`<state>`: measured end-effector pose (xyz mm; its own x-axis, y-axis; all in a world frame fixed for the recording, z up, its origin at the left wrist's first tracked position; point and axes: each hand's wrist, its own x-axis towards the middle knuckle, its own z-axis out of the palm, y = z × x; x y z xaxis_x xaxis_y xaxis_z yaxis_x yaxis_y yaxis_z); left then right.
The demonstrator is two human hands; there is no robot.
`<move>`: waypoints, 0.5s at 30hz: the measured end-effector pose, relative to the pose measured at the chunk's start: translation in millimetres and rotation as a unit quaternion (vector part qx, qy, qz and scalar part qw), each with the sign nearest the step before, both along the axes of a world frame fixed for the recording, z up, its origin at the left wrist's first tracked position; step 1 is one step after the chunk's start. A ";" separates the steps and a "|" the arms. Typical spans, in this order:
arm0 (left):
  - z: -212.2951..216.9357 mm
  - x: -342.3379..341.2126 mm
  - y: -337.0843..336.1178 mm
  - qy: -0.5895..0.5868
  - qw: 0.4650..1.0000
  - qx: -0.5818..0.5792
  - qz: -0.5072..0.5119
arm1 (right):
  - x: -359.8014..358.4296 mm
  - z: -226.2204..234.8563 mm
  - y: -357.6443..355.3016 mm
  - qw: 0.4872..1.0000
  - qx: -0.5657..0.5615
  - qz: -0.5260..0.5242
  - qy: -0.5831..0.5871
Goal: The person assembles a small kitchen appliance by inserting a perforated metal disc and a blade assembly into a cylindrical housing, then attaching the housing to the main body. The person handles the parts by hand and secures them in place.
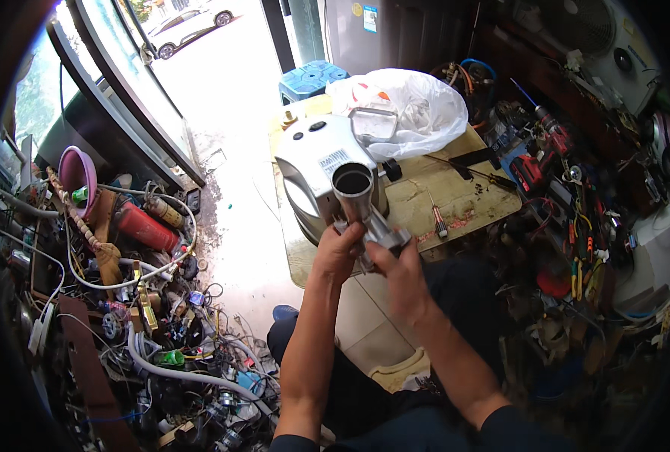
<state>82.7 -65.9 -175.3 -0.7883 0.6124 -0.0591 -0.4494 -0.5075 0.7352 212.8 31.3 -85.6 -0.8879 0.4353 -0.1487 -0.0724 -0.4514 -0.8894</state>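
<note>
Between my hands is a shiny metal meat grinder head (356, 208), its round feed tube tilted up toward me with a dark opening. My left hand (336, 250) is closed around its left side below the tube. On the right, my right hand (401, 277) grips the wider metal end; some fingers are hidden and slightly blurred. Just beyond stands the white and grey grinder body (312, 145), with dark knobs on top and a label. It rests on a worn yellowish tabletop (409, 205). A screwdriver (439, 223) lies near the front edge, right of my hands.
A white plastic bag (433, 105) and a metal tray (374, 125) sit at the table's back, near a blue stool (314, 78). Tools and a red drill (532, 172) crowd the right. Cables, parts, a red cylinder (145, 227) and a pink bucket (77, 172) fill the left.
</note>
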 end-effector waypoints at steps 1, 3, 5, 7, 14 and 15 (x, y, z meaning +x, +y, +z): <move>6.0 2.4 3.0 0.001 1.000 -0.007 0.010 | -5.8 -7.9 10.2 1.000 0.003 0.005 0.007; 11.2 5.5 9.3 0.001 0.999 -0.019 0.036 | -14.2 -13.3 34.9 0.998 0.021 0.050 -0.013; 9.6 4.1 19.3 0.003 0.998 -0.026 0.065 | -20.9 -17.7 41.6 0.999 0.031 0.030 -0.007; 22.4 10.1 30.0 -0.018 0.995 -0.018 0.097 | -18.4 -15.7 42.3 0.999 0.015 0.033 -0.024; 14.9 4.8 27.2 -0.025 0.995 -0.028 0.093 | -16.6 -2.9 46.5 0.991 -0.091 0.086 -0.043; 16.1 4.6 28.4 -0.024 0.994 -0.033 0.099 | -17.7 -0.3 46.2 0.993 -0.085 0.075 -0.043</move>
